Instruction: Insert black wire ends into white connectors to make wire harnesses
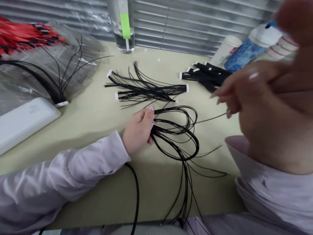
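My left hand (140,129) is closed on the white connector end of a looped black wire harness (197,143), thumb on top. The connector is mostly hidden by the fingers. The harness's loops spread to the right, and loose wires hang down over the table's front edge. Close to the camera on the right, my right hand (259,81) has its fingers pinched together, partly blurred. One thin black wire (211,117) stretches from the loops to these fingertips. Just beyond my left hand lie more black wire harnesses (149,88) with white connectors.
Black cable bundles (205,75) lie at the back right beside a blue-and-white bottle (246,49) and a white bottle (226,49). At left are a white case (26,122), plastic bags (80,65) and red wires (24,36). A clear bottle (124,39) stands against the blinds.
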Tool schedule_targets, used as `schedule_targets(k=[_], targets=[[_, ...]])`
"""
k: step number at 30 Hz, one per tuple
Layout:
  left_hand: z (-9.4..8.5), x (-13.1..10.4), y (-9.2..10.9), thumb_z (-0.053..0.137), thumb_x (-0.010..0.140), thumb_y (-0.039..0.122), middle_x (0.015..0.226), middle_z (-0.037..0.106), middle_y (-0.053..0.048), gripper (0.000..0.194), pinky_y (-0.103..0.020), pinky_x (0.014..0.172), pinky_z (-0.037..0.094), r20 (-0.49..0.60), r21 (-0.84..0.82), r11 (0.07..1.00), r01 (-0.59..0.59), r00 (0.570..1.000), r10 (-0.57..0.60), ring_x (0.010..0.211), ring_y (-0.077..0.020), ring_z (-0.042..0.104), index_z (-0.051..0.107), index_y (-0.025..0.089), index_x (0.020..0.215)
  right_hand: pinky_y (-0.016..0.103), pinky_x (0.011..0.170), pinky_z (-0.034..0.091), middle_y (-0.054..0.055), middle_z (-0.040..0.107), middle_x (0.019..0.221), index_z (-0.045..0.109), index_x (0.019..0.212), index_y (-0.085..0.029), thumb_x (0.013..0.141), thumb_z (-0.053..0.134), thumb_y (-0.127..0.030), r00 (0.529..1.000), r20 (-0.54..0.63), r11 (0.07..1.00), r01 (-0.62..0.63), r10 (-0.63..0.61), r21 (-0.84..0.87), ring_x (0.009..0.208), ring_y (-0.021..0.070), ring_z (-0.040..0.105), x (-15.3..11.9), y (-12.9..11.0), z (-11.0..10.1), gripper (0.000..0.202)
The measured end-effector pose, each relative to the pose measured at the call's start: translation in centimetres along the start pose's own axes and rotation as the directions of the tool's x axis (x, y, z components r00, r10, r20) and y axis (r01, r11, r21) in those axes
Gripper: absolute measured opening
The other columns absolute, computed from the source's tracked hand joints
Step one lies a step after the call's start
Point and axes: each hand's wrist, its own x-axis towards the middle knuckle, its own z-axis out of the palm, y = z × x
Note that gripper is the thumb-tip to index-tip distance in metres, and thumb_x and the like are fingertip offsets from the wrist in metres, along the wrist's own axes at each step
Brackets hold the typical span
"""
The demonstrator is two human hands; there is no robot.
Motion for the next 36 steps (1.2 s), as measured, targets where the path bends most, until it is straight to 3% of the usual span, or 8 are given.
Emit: schedule_targets(k=[3, 6, 9, 15, 25, 32, 36], targets=[[0.0, 0.0, -0.1, 0.038, 0.081, 0.059, 0.039, 0.037, 0.008, 0.046, -0.017, 0.020, 0.031, -0.019, -0.020, 1.000, -0.004, 1.000, 0.004, 0.022, -0.0063, 0.040, 0.041, 0.019, 0.060, 0.022, 0.053, 0.038, -0.002, 0.058, 0.071, 0.058, 0.087, -0.019, 0.083, 0.055, -0.021, 0.980, 0.201, 0.988, 0.041, -0.010, -0.151, 0.059, 0.0064, 0.052, 0.0, 0.6, 0.7, 0.007], [0.0, -0.1, -0.2, 0.037, 0.082, 0.058, 0.039, 0.039, 0.008, 0.046, -0.017, 0.020, 0.032, -0.012, -0.030, 0.999, -0.016, 1.000, 0.015, 0.023, -0.0064, 0.040, 0.042, 0.019, 0.060, 0.022, 0.050, 0.031, -0.004, 0.053, 0.057, 0.056, 0.068, -0.017, 0.081, 0.053, -0.022, 0.896, 0.444, 0.955, 0.123, 0.010, -0.270, 0.051, 0.0053, 0.042, -0.2, 1.3, 1.8, 0.014], [0.0, -0.2, 0.0, 0.037, 0.083, 0.057, 0.036, 0.039, 0.007, 0.045, -0.017, 0.021, 0.032, -0.001, -0.026, 0.999, -0.024, 1.000, 0.024, 0.023, -0.0070, 0.041, 0.042, 0.019, 0.060, 0.023, 0.050, 0.027, -0.004, 0.049, 0.053, 0.054, 0.063, -0.017, 0.081, 0.051, -0.022, 0.823, 0.567, 0.948, 0.149, 0.040, -0.283, 0.050, 0.0058, 0.038, -0.3, 1.8, 2.8, 0.019], [0.0, -0.3, 0.3, 0.034, 0.084, 0.056, 0.038, 0.038, 0.007, 0.045, -0.018, 0.022, 0.032, -0.003, -0.006, 1.000, 0.009, 1.000, -0.009, 0.023, -0.0073, 0.041, 0.040, 0.019, 0.059, 0.025, 0.050, 0.025, -0.004, 0.046, 0.051, 0.047, 0.057, -0.017, 0.080, 0.047, -0.019, 0.798, 0.597, 0.960, 0.093, 0.085, -0.262, 0.050, 0.0060, 0.036, -0.1, 2.1, 3.0, 0.024], [-0.1, -0.2, 0.3, 0.042, 0.084, 0.050, 0.038, 0.039, 0.008, 0.040, -0.017, 0.021, 0.031, 0.006, 0.008, 1.000, 0.002, 1.000, -0.002, 0.023, -0.0073, 0.042, 0.042, 0.019, 0.059, 0.026, 0.051, 0.023, -0.004, 0.044, 0.051, 0.046, 0.056, -0.016, 0.078, 0.046, -0.017, 0.794, 0.598, 0.956, 0.081, 0.108, -0.281, 0.050, 0.0060, 0.034, 0.0, 2.4, 3.3, 0.022], [-0.1, -0.2, 0.2, 0.037, 0.083, 0.057, 0.039, 0.039, 0.007, 0.045, -0.018, 0.021, 0.031, 0.006, 0.025, 1.000, -0.001, 1.000, 0.001, 0.023, -0.0073, 0.041, 0.042, 0.019, 0.059, 0.024, 0.050, 0.022, -0.005, 0.036, 0.048, 0.036, 0.052, -0.016, 0.078, 0.046, -0.016, 0.777, 0.618, 0.971, 0.037, 0.121, -0.237, 0.049, 0.0052, 0.029, 0.0, 2.2, 3.4, 0.028], [-0.1, -0.2, 0.2, 0.035, 0.085, 0.055, 0.039, 0.039, 0.007, 0.044, -0.017, 0.023, 0.032, 0.004, 0.032, 0.999, -0.018, 1.000, 0.018, 0.024, -0.0069, 0.042, 0.042, 0.019, 0.060, 0.022, 0.051, 0.024, -0.005, 0.043, 0.051, 0.046, 0.055, -0.015, 0.081, 0.046, -0.019, 0.782, 0.612, 0.984, -0.014, 0.121, -0.176, 0.051, 0.0049, 0.034, -0.2, 2.6, 3.8, 0.026]])
